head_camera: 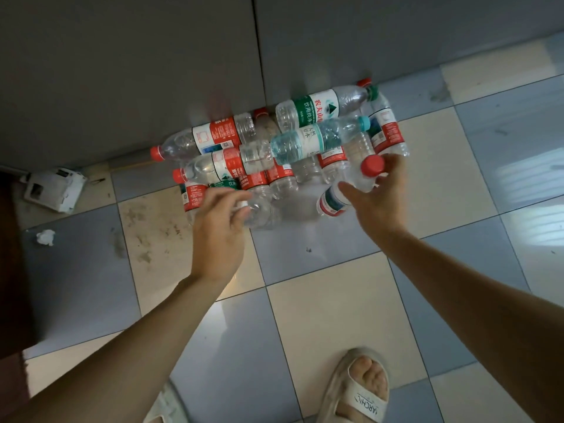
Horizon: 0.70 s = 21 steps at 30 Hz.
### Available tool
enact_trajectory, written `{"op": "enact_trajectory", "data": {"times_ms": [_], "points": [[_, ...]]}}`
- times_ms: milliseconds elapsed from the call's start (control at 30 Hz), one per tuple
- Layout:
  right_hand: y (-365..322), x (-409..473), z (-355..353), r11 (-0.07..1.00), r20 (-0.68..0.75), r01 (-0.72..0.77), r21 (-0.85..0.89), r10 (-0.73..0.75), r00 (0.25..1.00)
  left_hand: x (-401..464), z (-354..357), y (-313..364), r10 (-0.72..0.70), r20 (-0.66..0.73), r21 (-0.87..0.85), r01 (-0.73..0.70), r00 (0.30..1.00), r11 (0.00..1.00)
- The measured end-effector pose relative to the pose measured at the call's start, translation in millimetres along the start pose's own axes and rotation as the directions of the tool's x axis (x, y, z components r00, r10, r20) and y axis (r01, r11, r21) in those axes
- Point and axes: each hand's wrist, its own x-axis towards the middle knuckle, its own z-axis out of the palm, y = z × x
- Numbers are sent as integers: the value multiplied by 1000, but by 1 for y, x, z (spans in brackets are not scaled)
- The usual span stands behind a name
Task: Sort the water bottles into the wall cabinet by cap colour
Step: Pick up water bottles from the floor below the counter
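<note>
A pile of several clear plastic water bottles (pixel 274 148) lies on the tiled floor against the grey cabinet front (pixel 122 71). Most have red caps and red labels. One has a green cap (pixel 372 90), and a pale blue bottle with a teal cap (pixel 363 123) lies on top. My right hand (pixel 378 196) grips a red-capped bottle (pixel 370 165) near its neck, tilted up out of the pile. My left hand (pixel 221 224) curls around the base of a clear bottle (pixel 259 209) at the pile's front left.
A white box-like device (pixel 53 189) lies by the cabinet at the left, with a crumpled paper scrap (pixel 45 237) nearby. My foot in a beige sandal (pixel 360 389) stands at the bottom. A dark brown edge (pixel 12 264) borders the left.
</note>
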Motion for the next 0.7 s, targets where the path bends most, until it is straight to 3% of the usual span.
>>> {"op": "enact_trajectory", "data": {"times_ms": [167, 333, 467, 600, 700], "points": [[4, -11, 0, 978, 105, 151, -146, -136, 985, 8, 1, 19, 172, 164, 72, -186, 971, 980], [19, -17, 9, 942, 156, 245, -228, -213, 965, 9, 15, 24, 254, 170, 43, -265, 952, 963], [27, -19, 7, 930, 149, 246, -273, -212, 966, -1, 24, 21, 171, 142, -11, -171, 975, 985], [33, -28, 0, 964, 189, 157, -217, -116, 975, -14, 25, 8, 72, 146, -74, -62, 987, 995], [42, -30, -5, 975, 207, 49, -219, -3, 978, -15, 30, -2, -84, 155, -153, 108, 984, 982]]}}
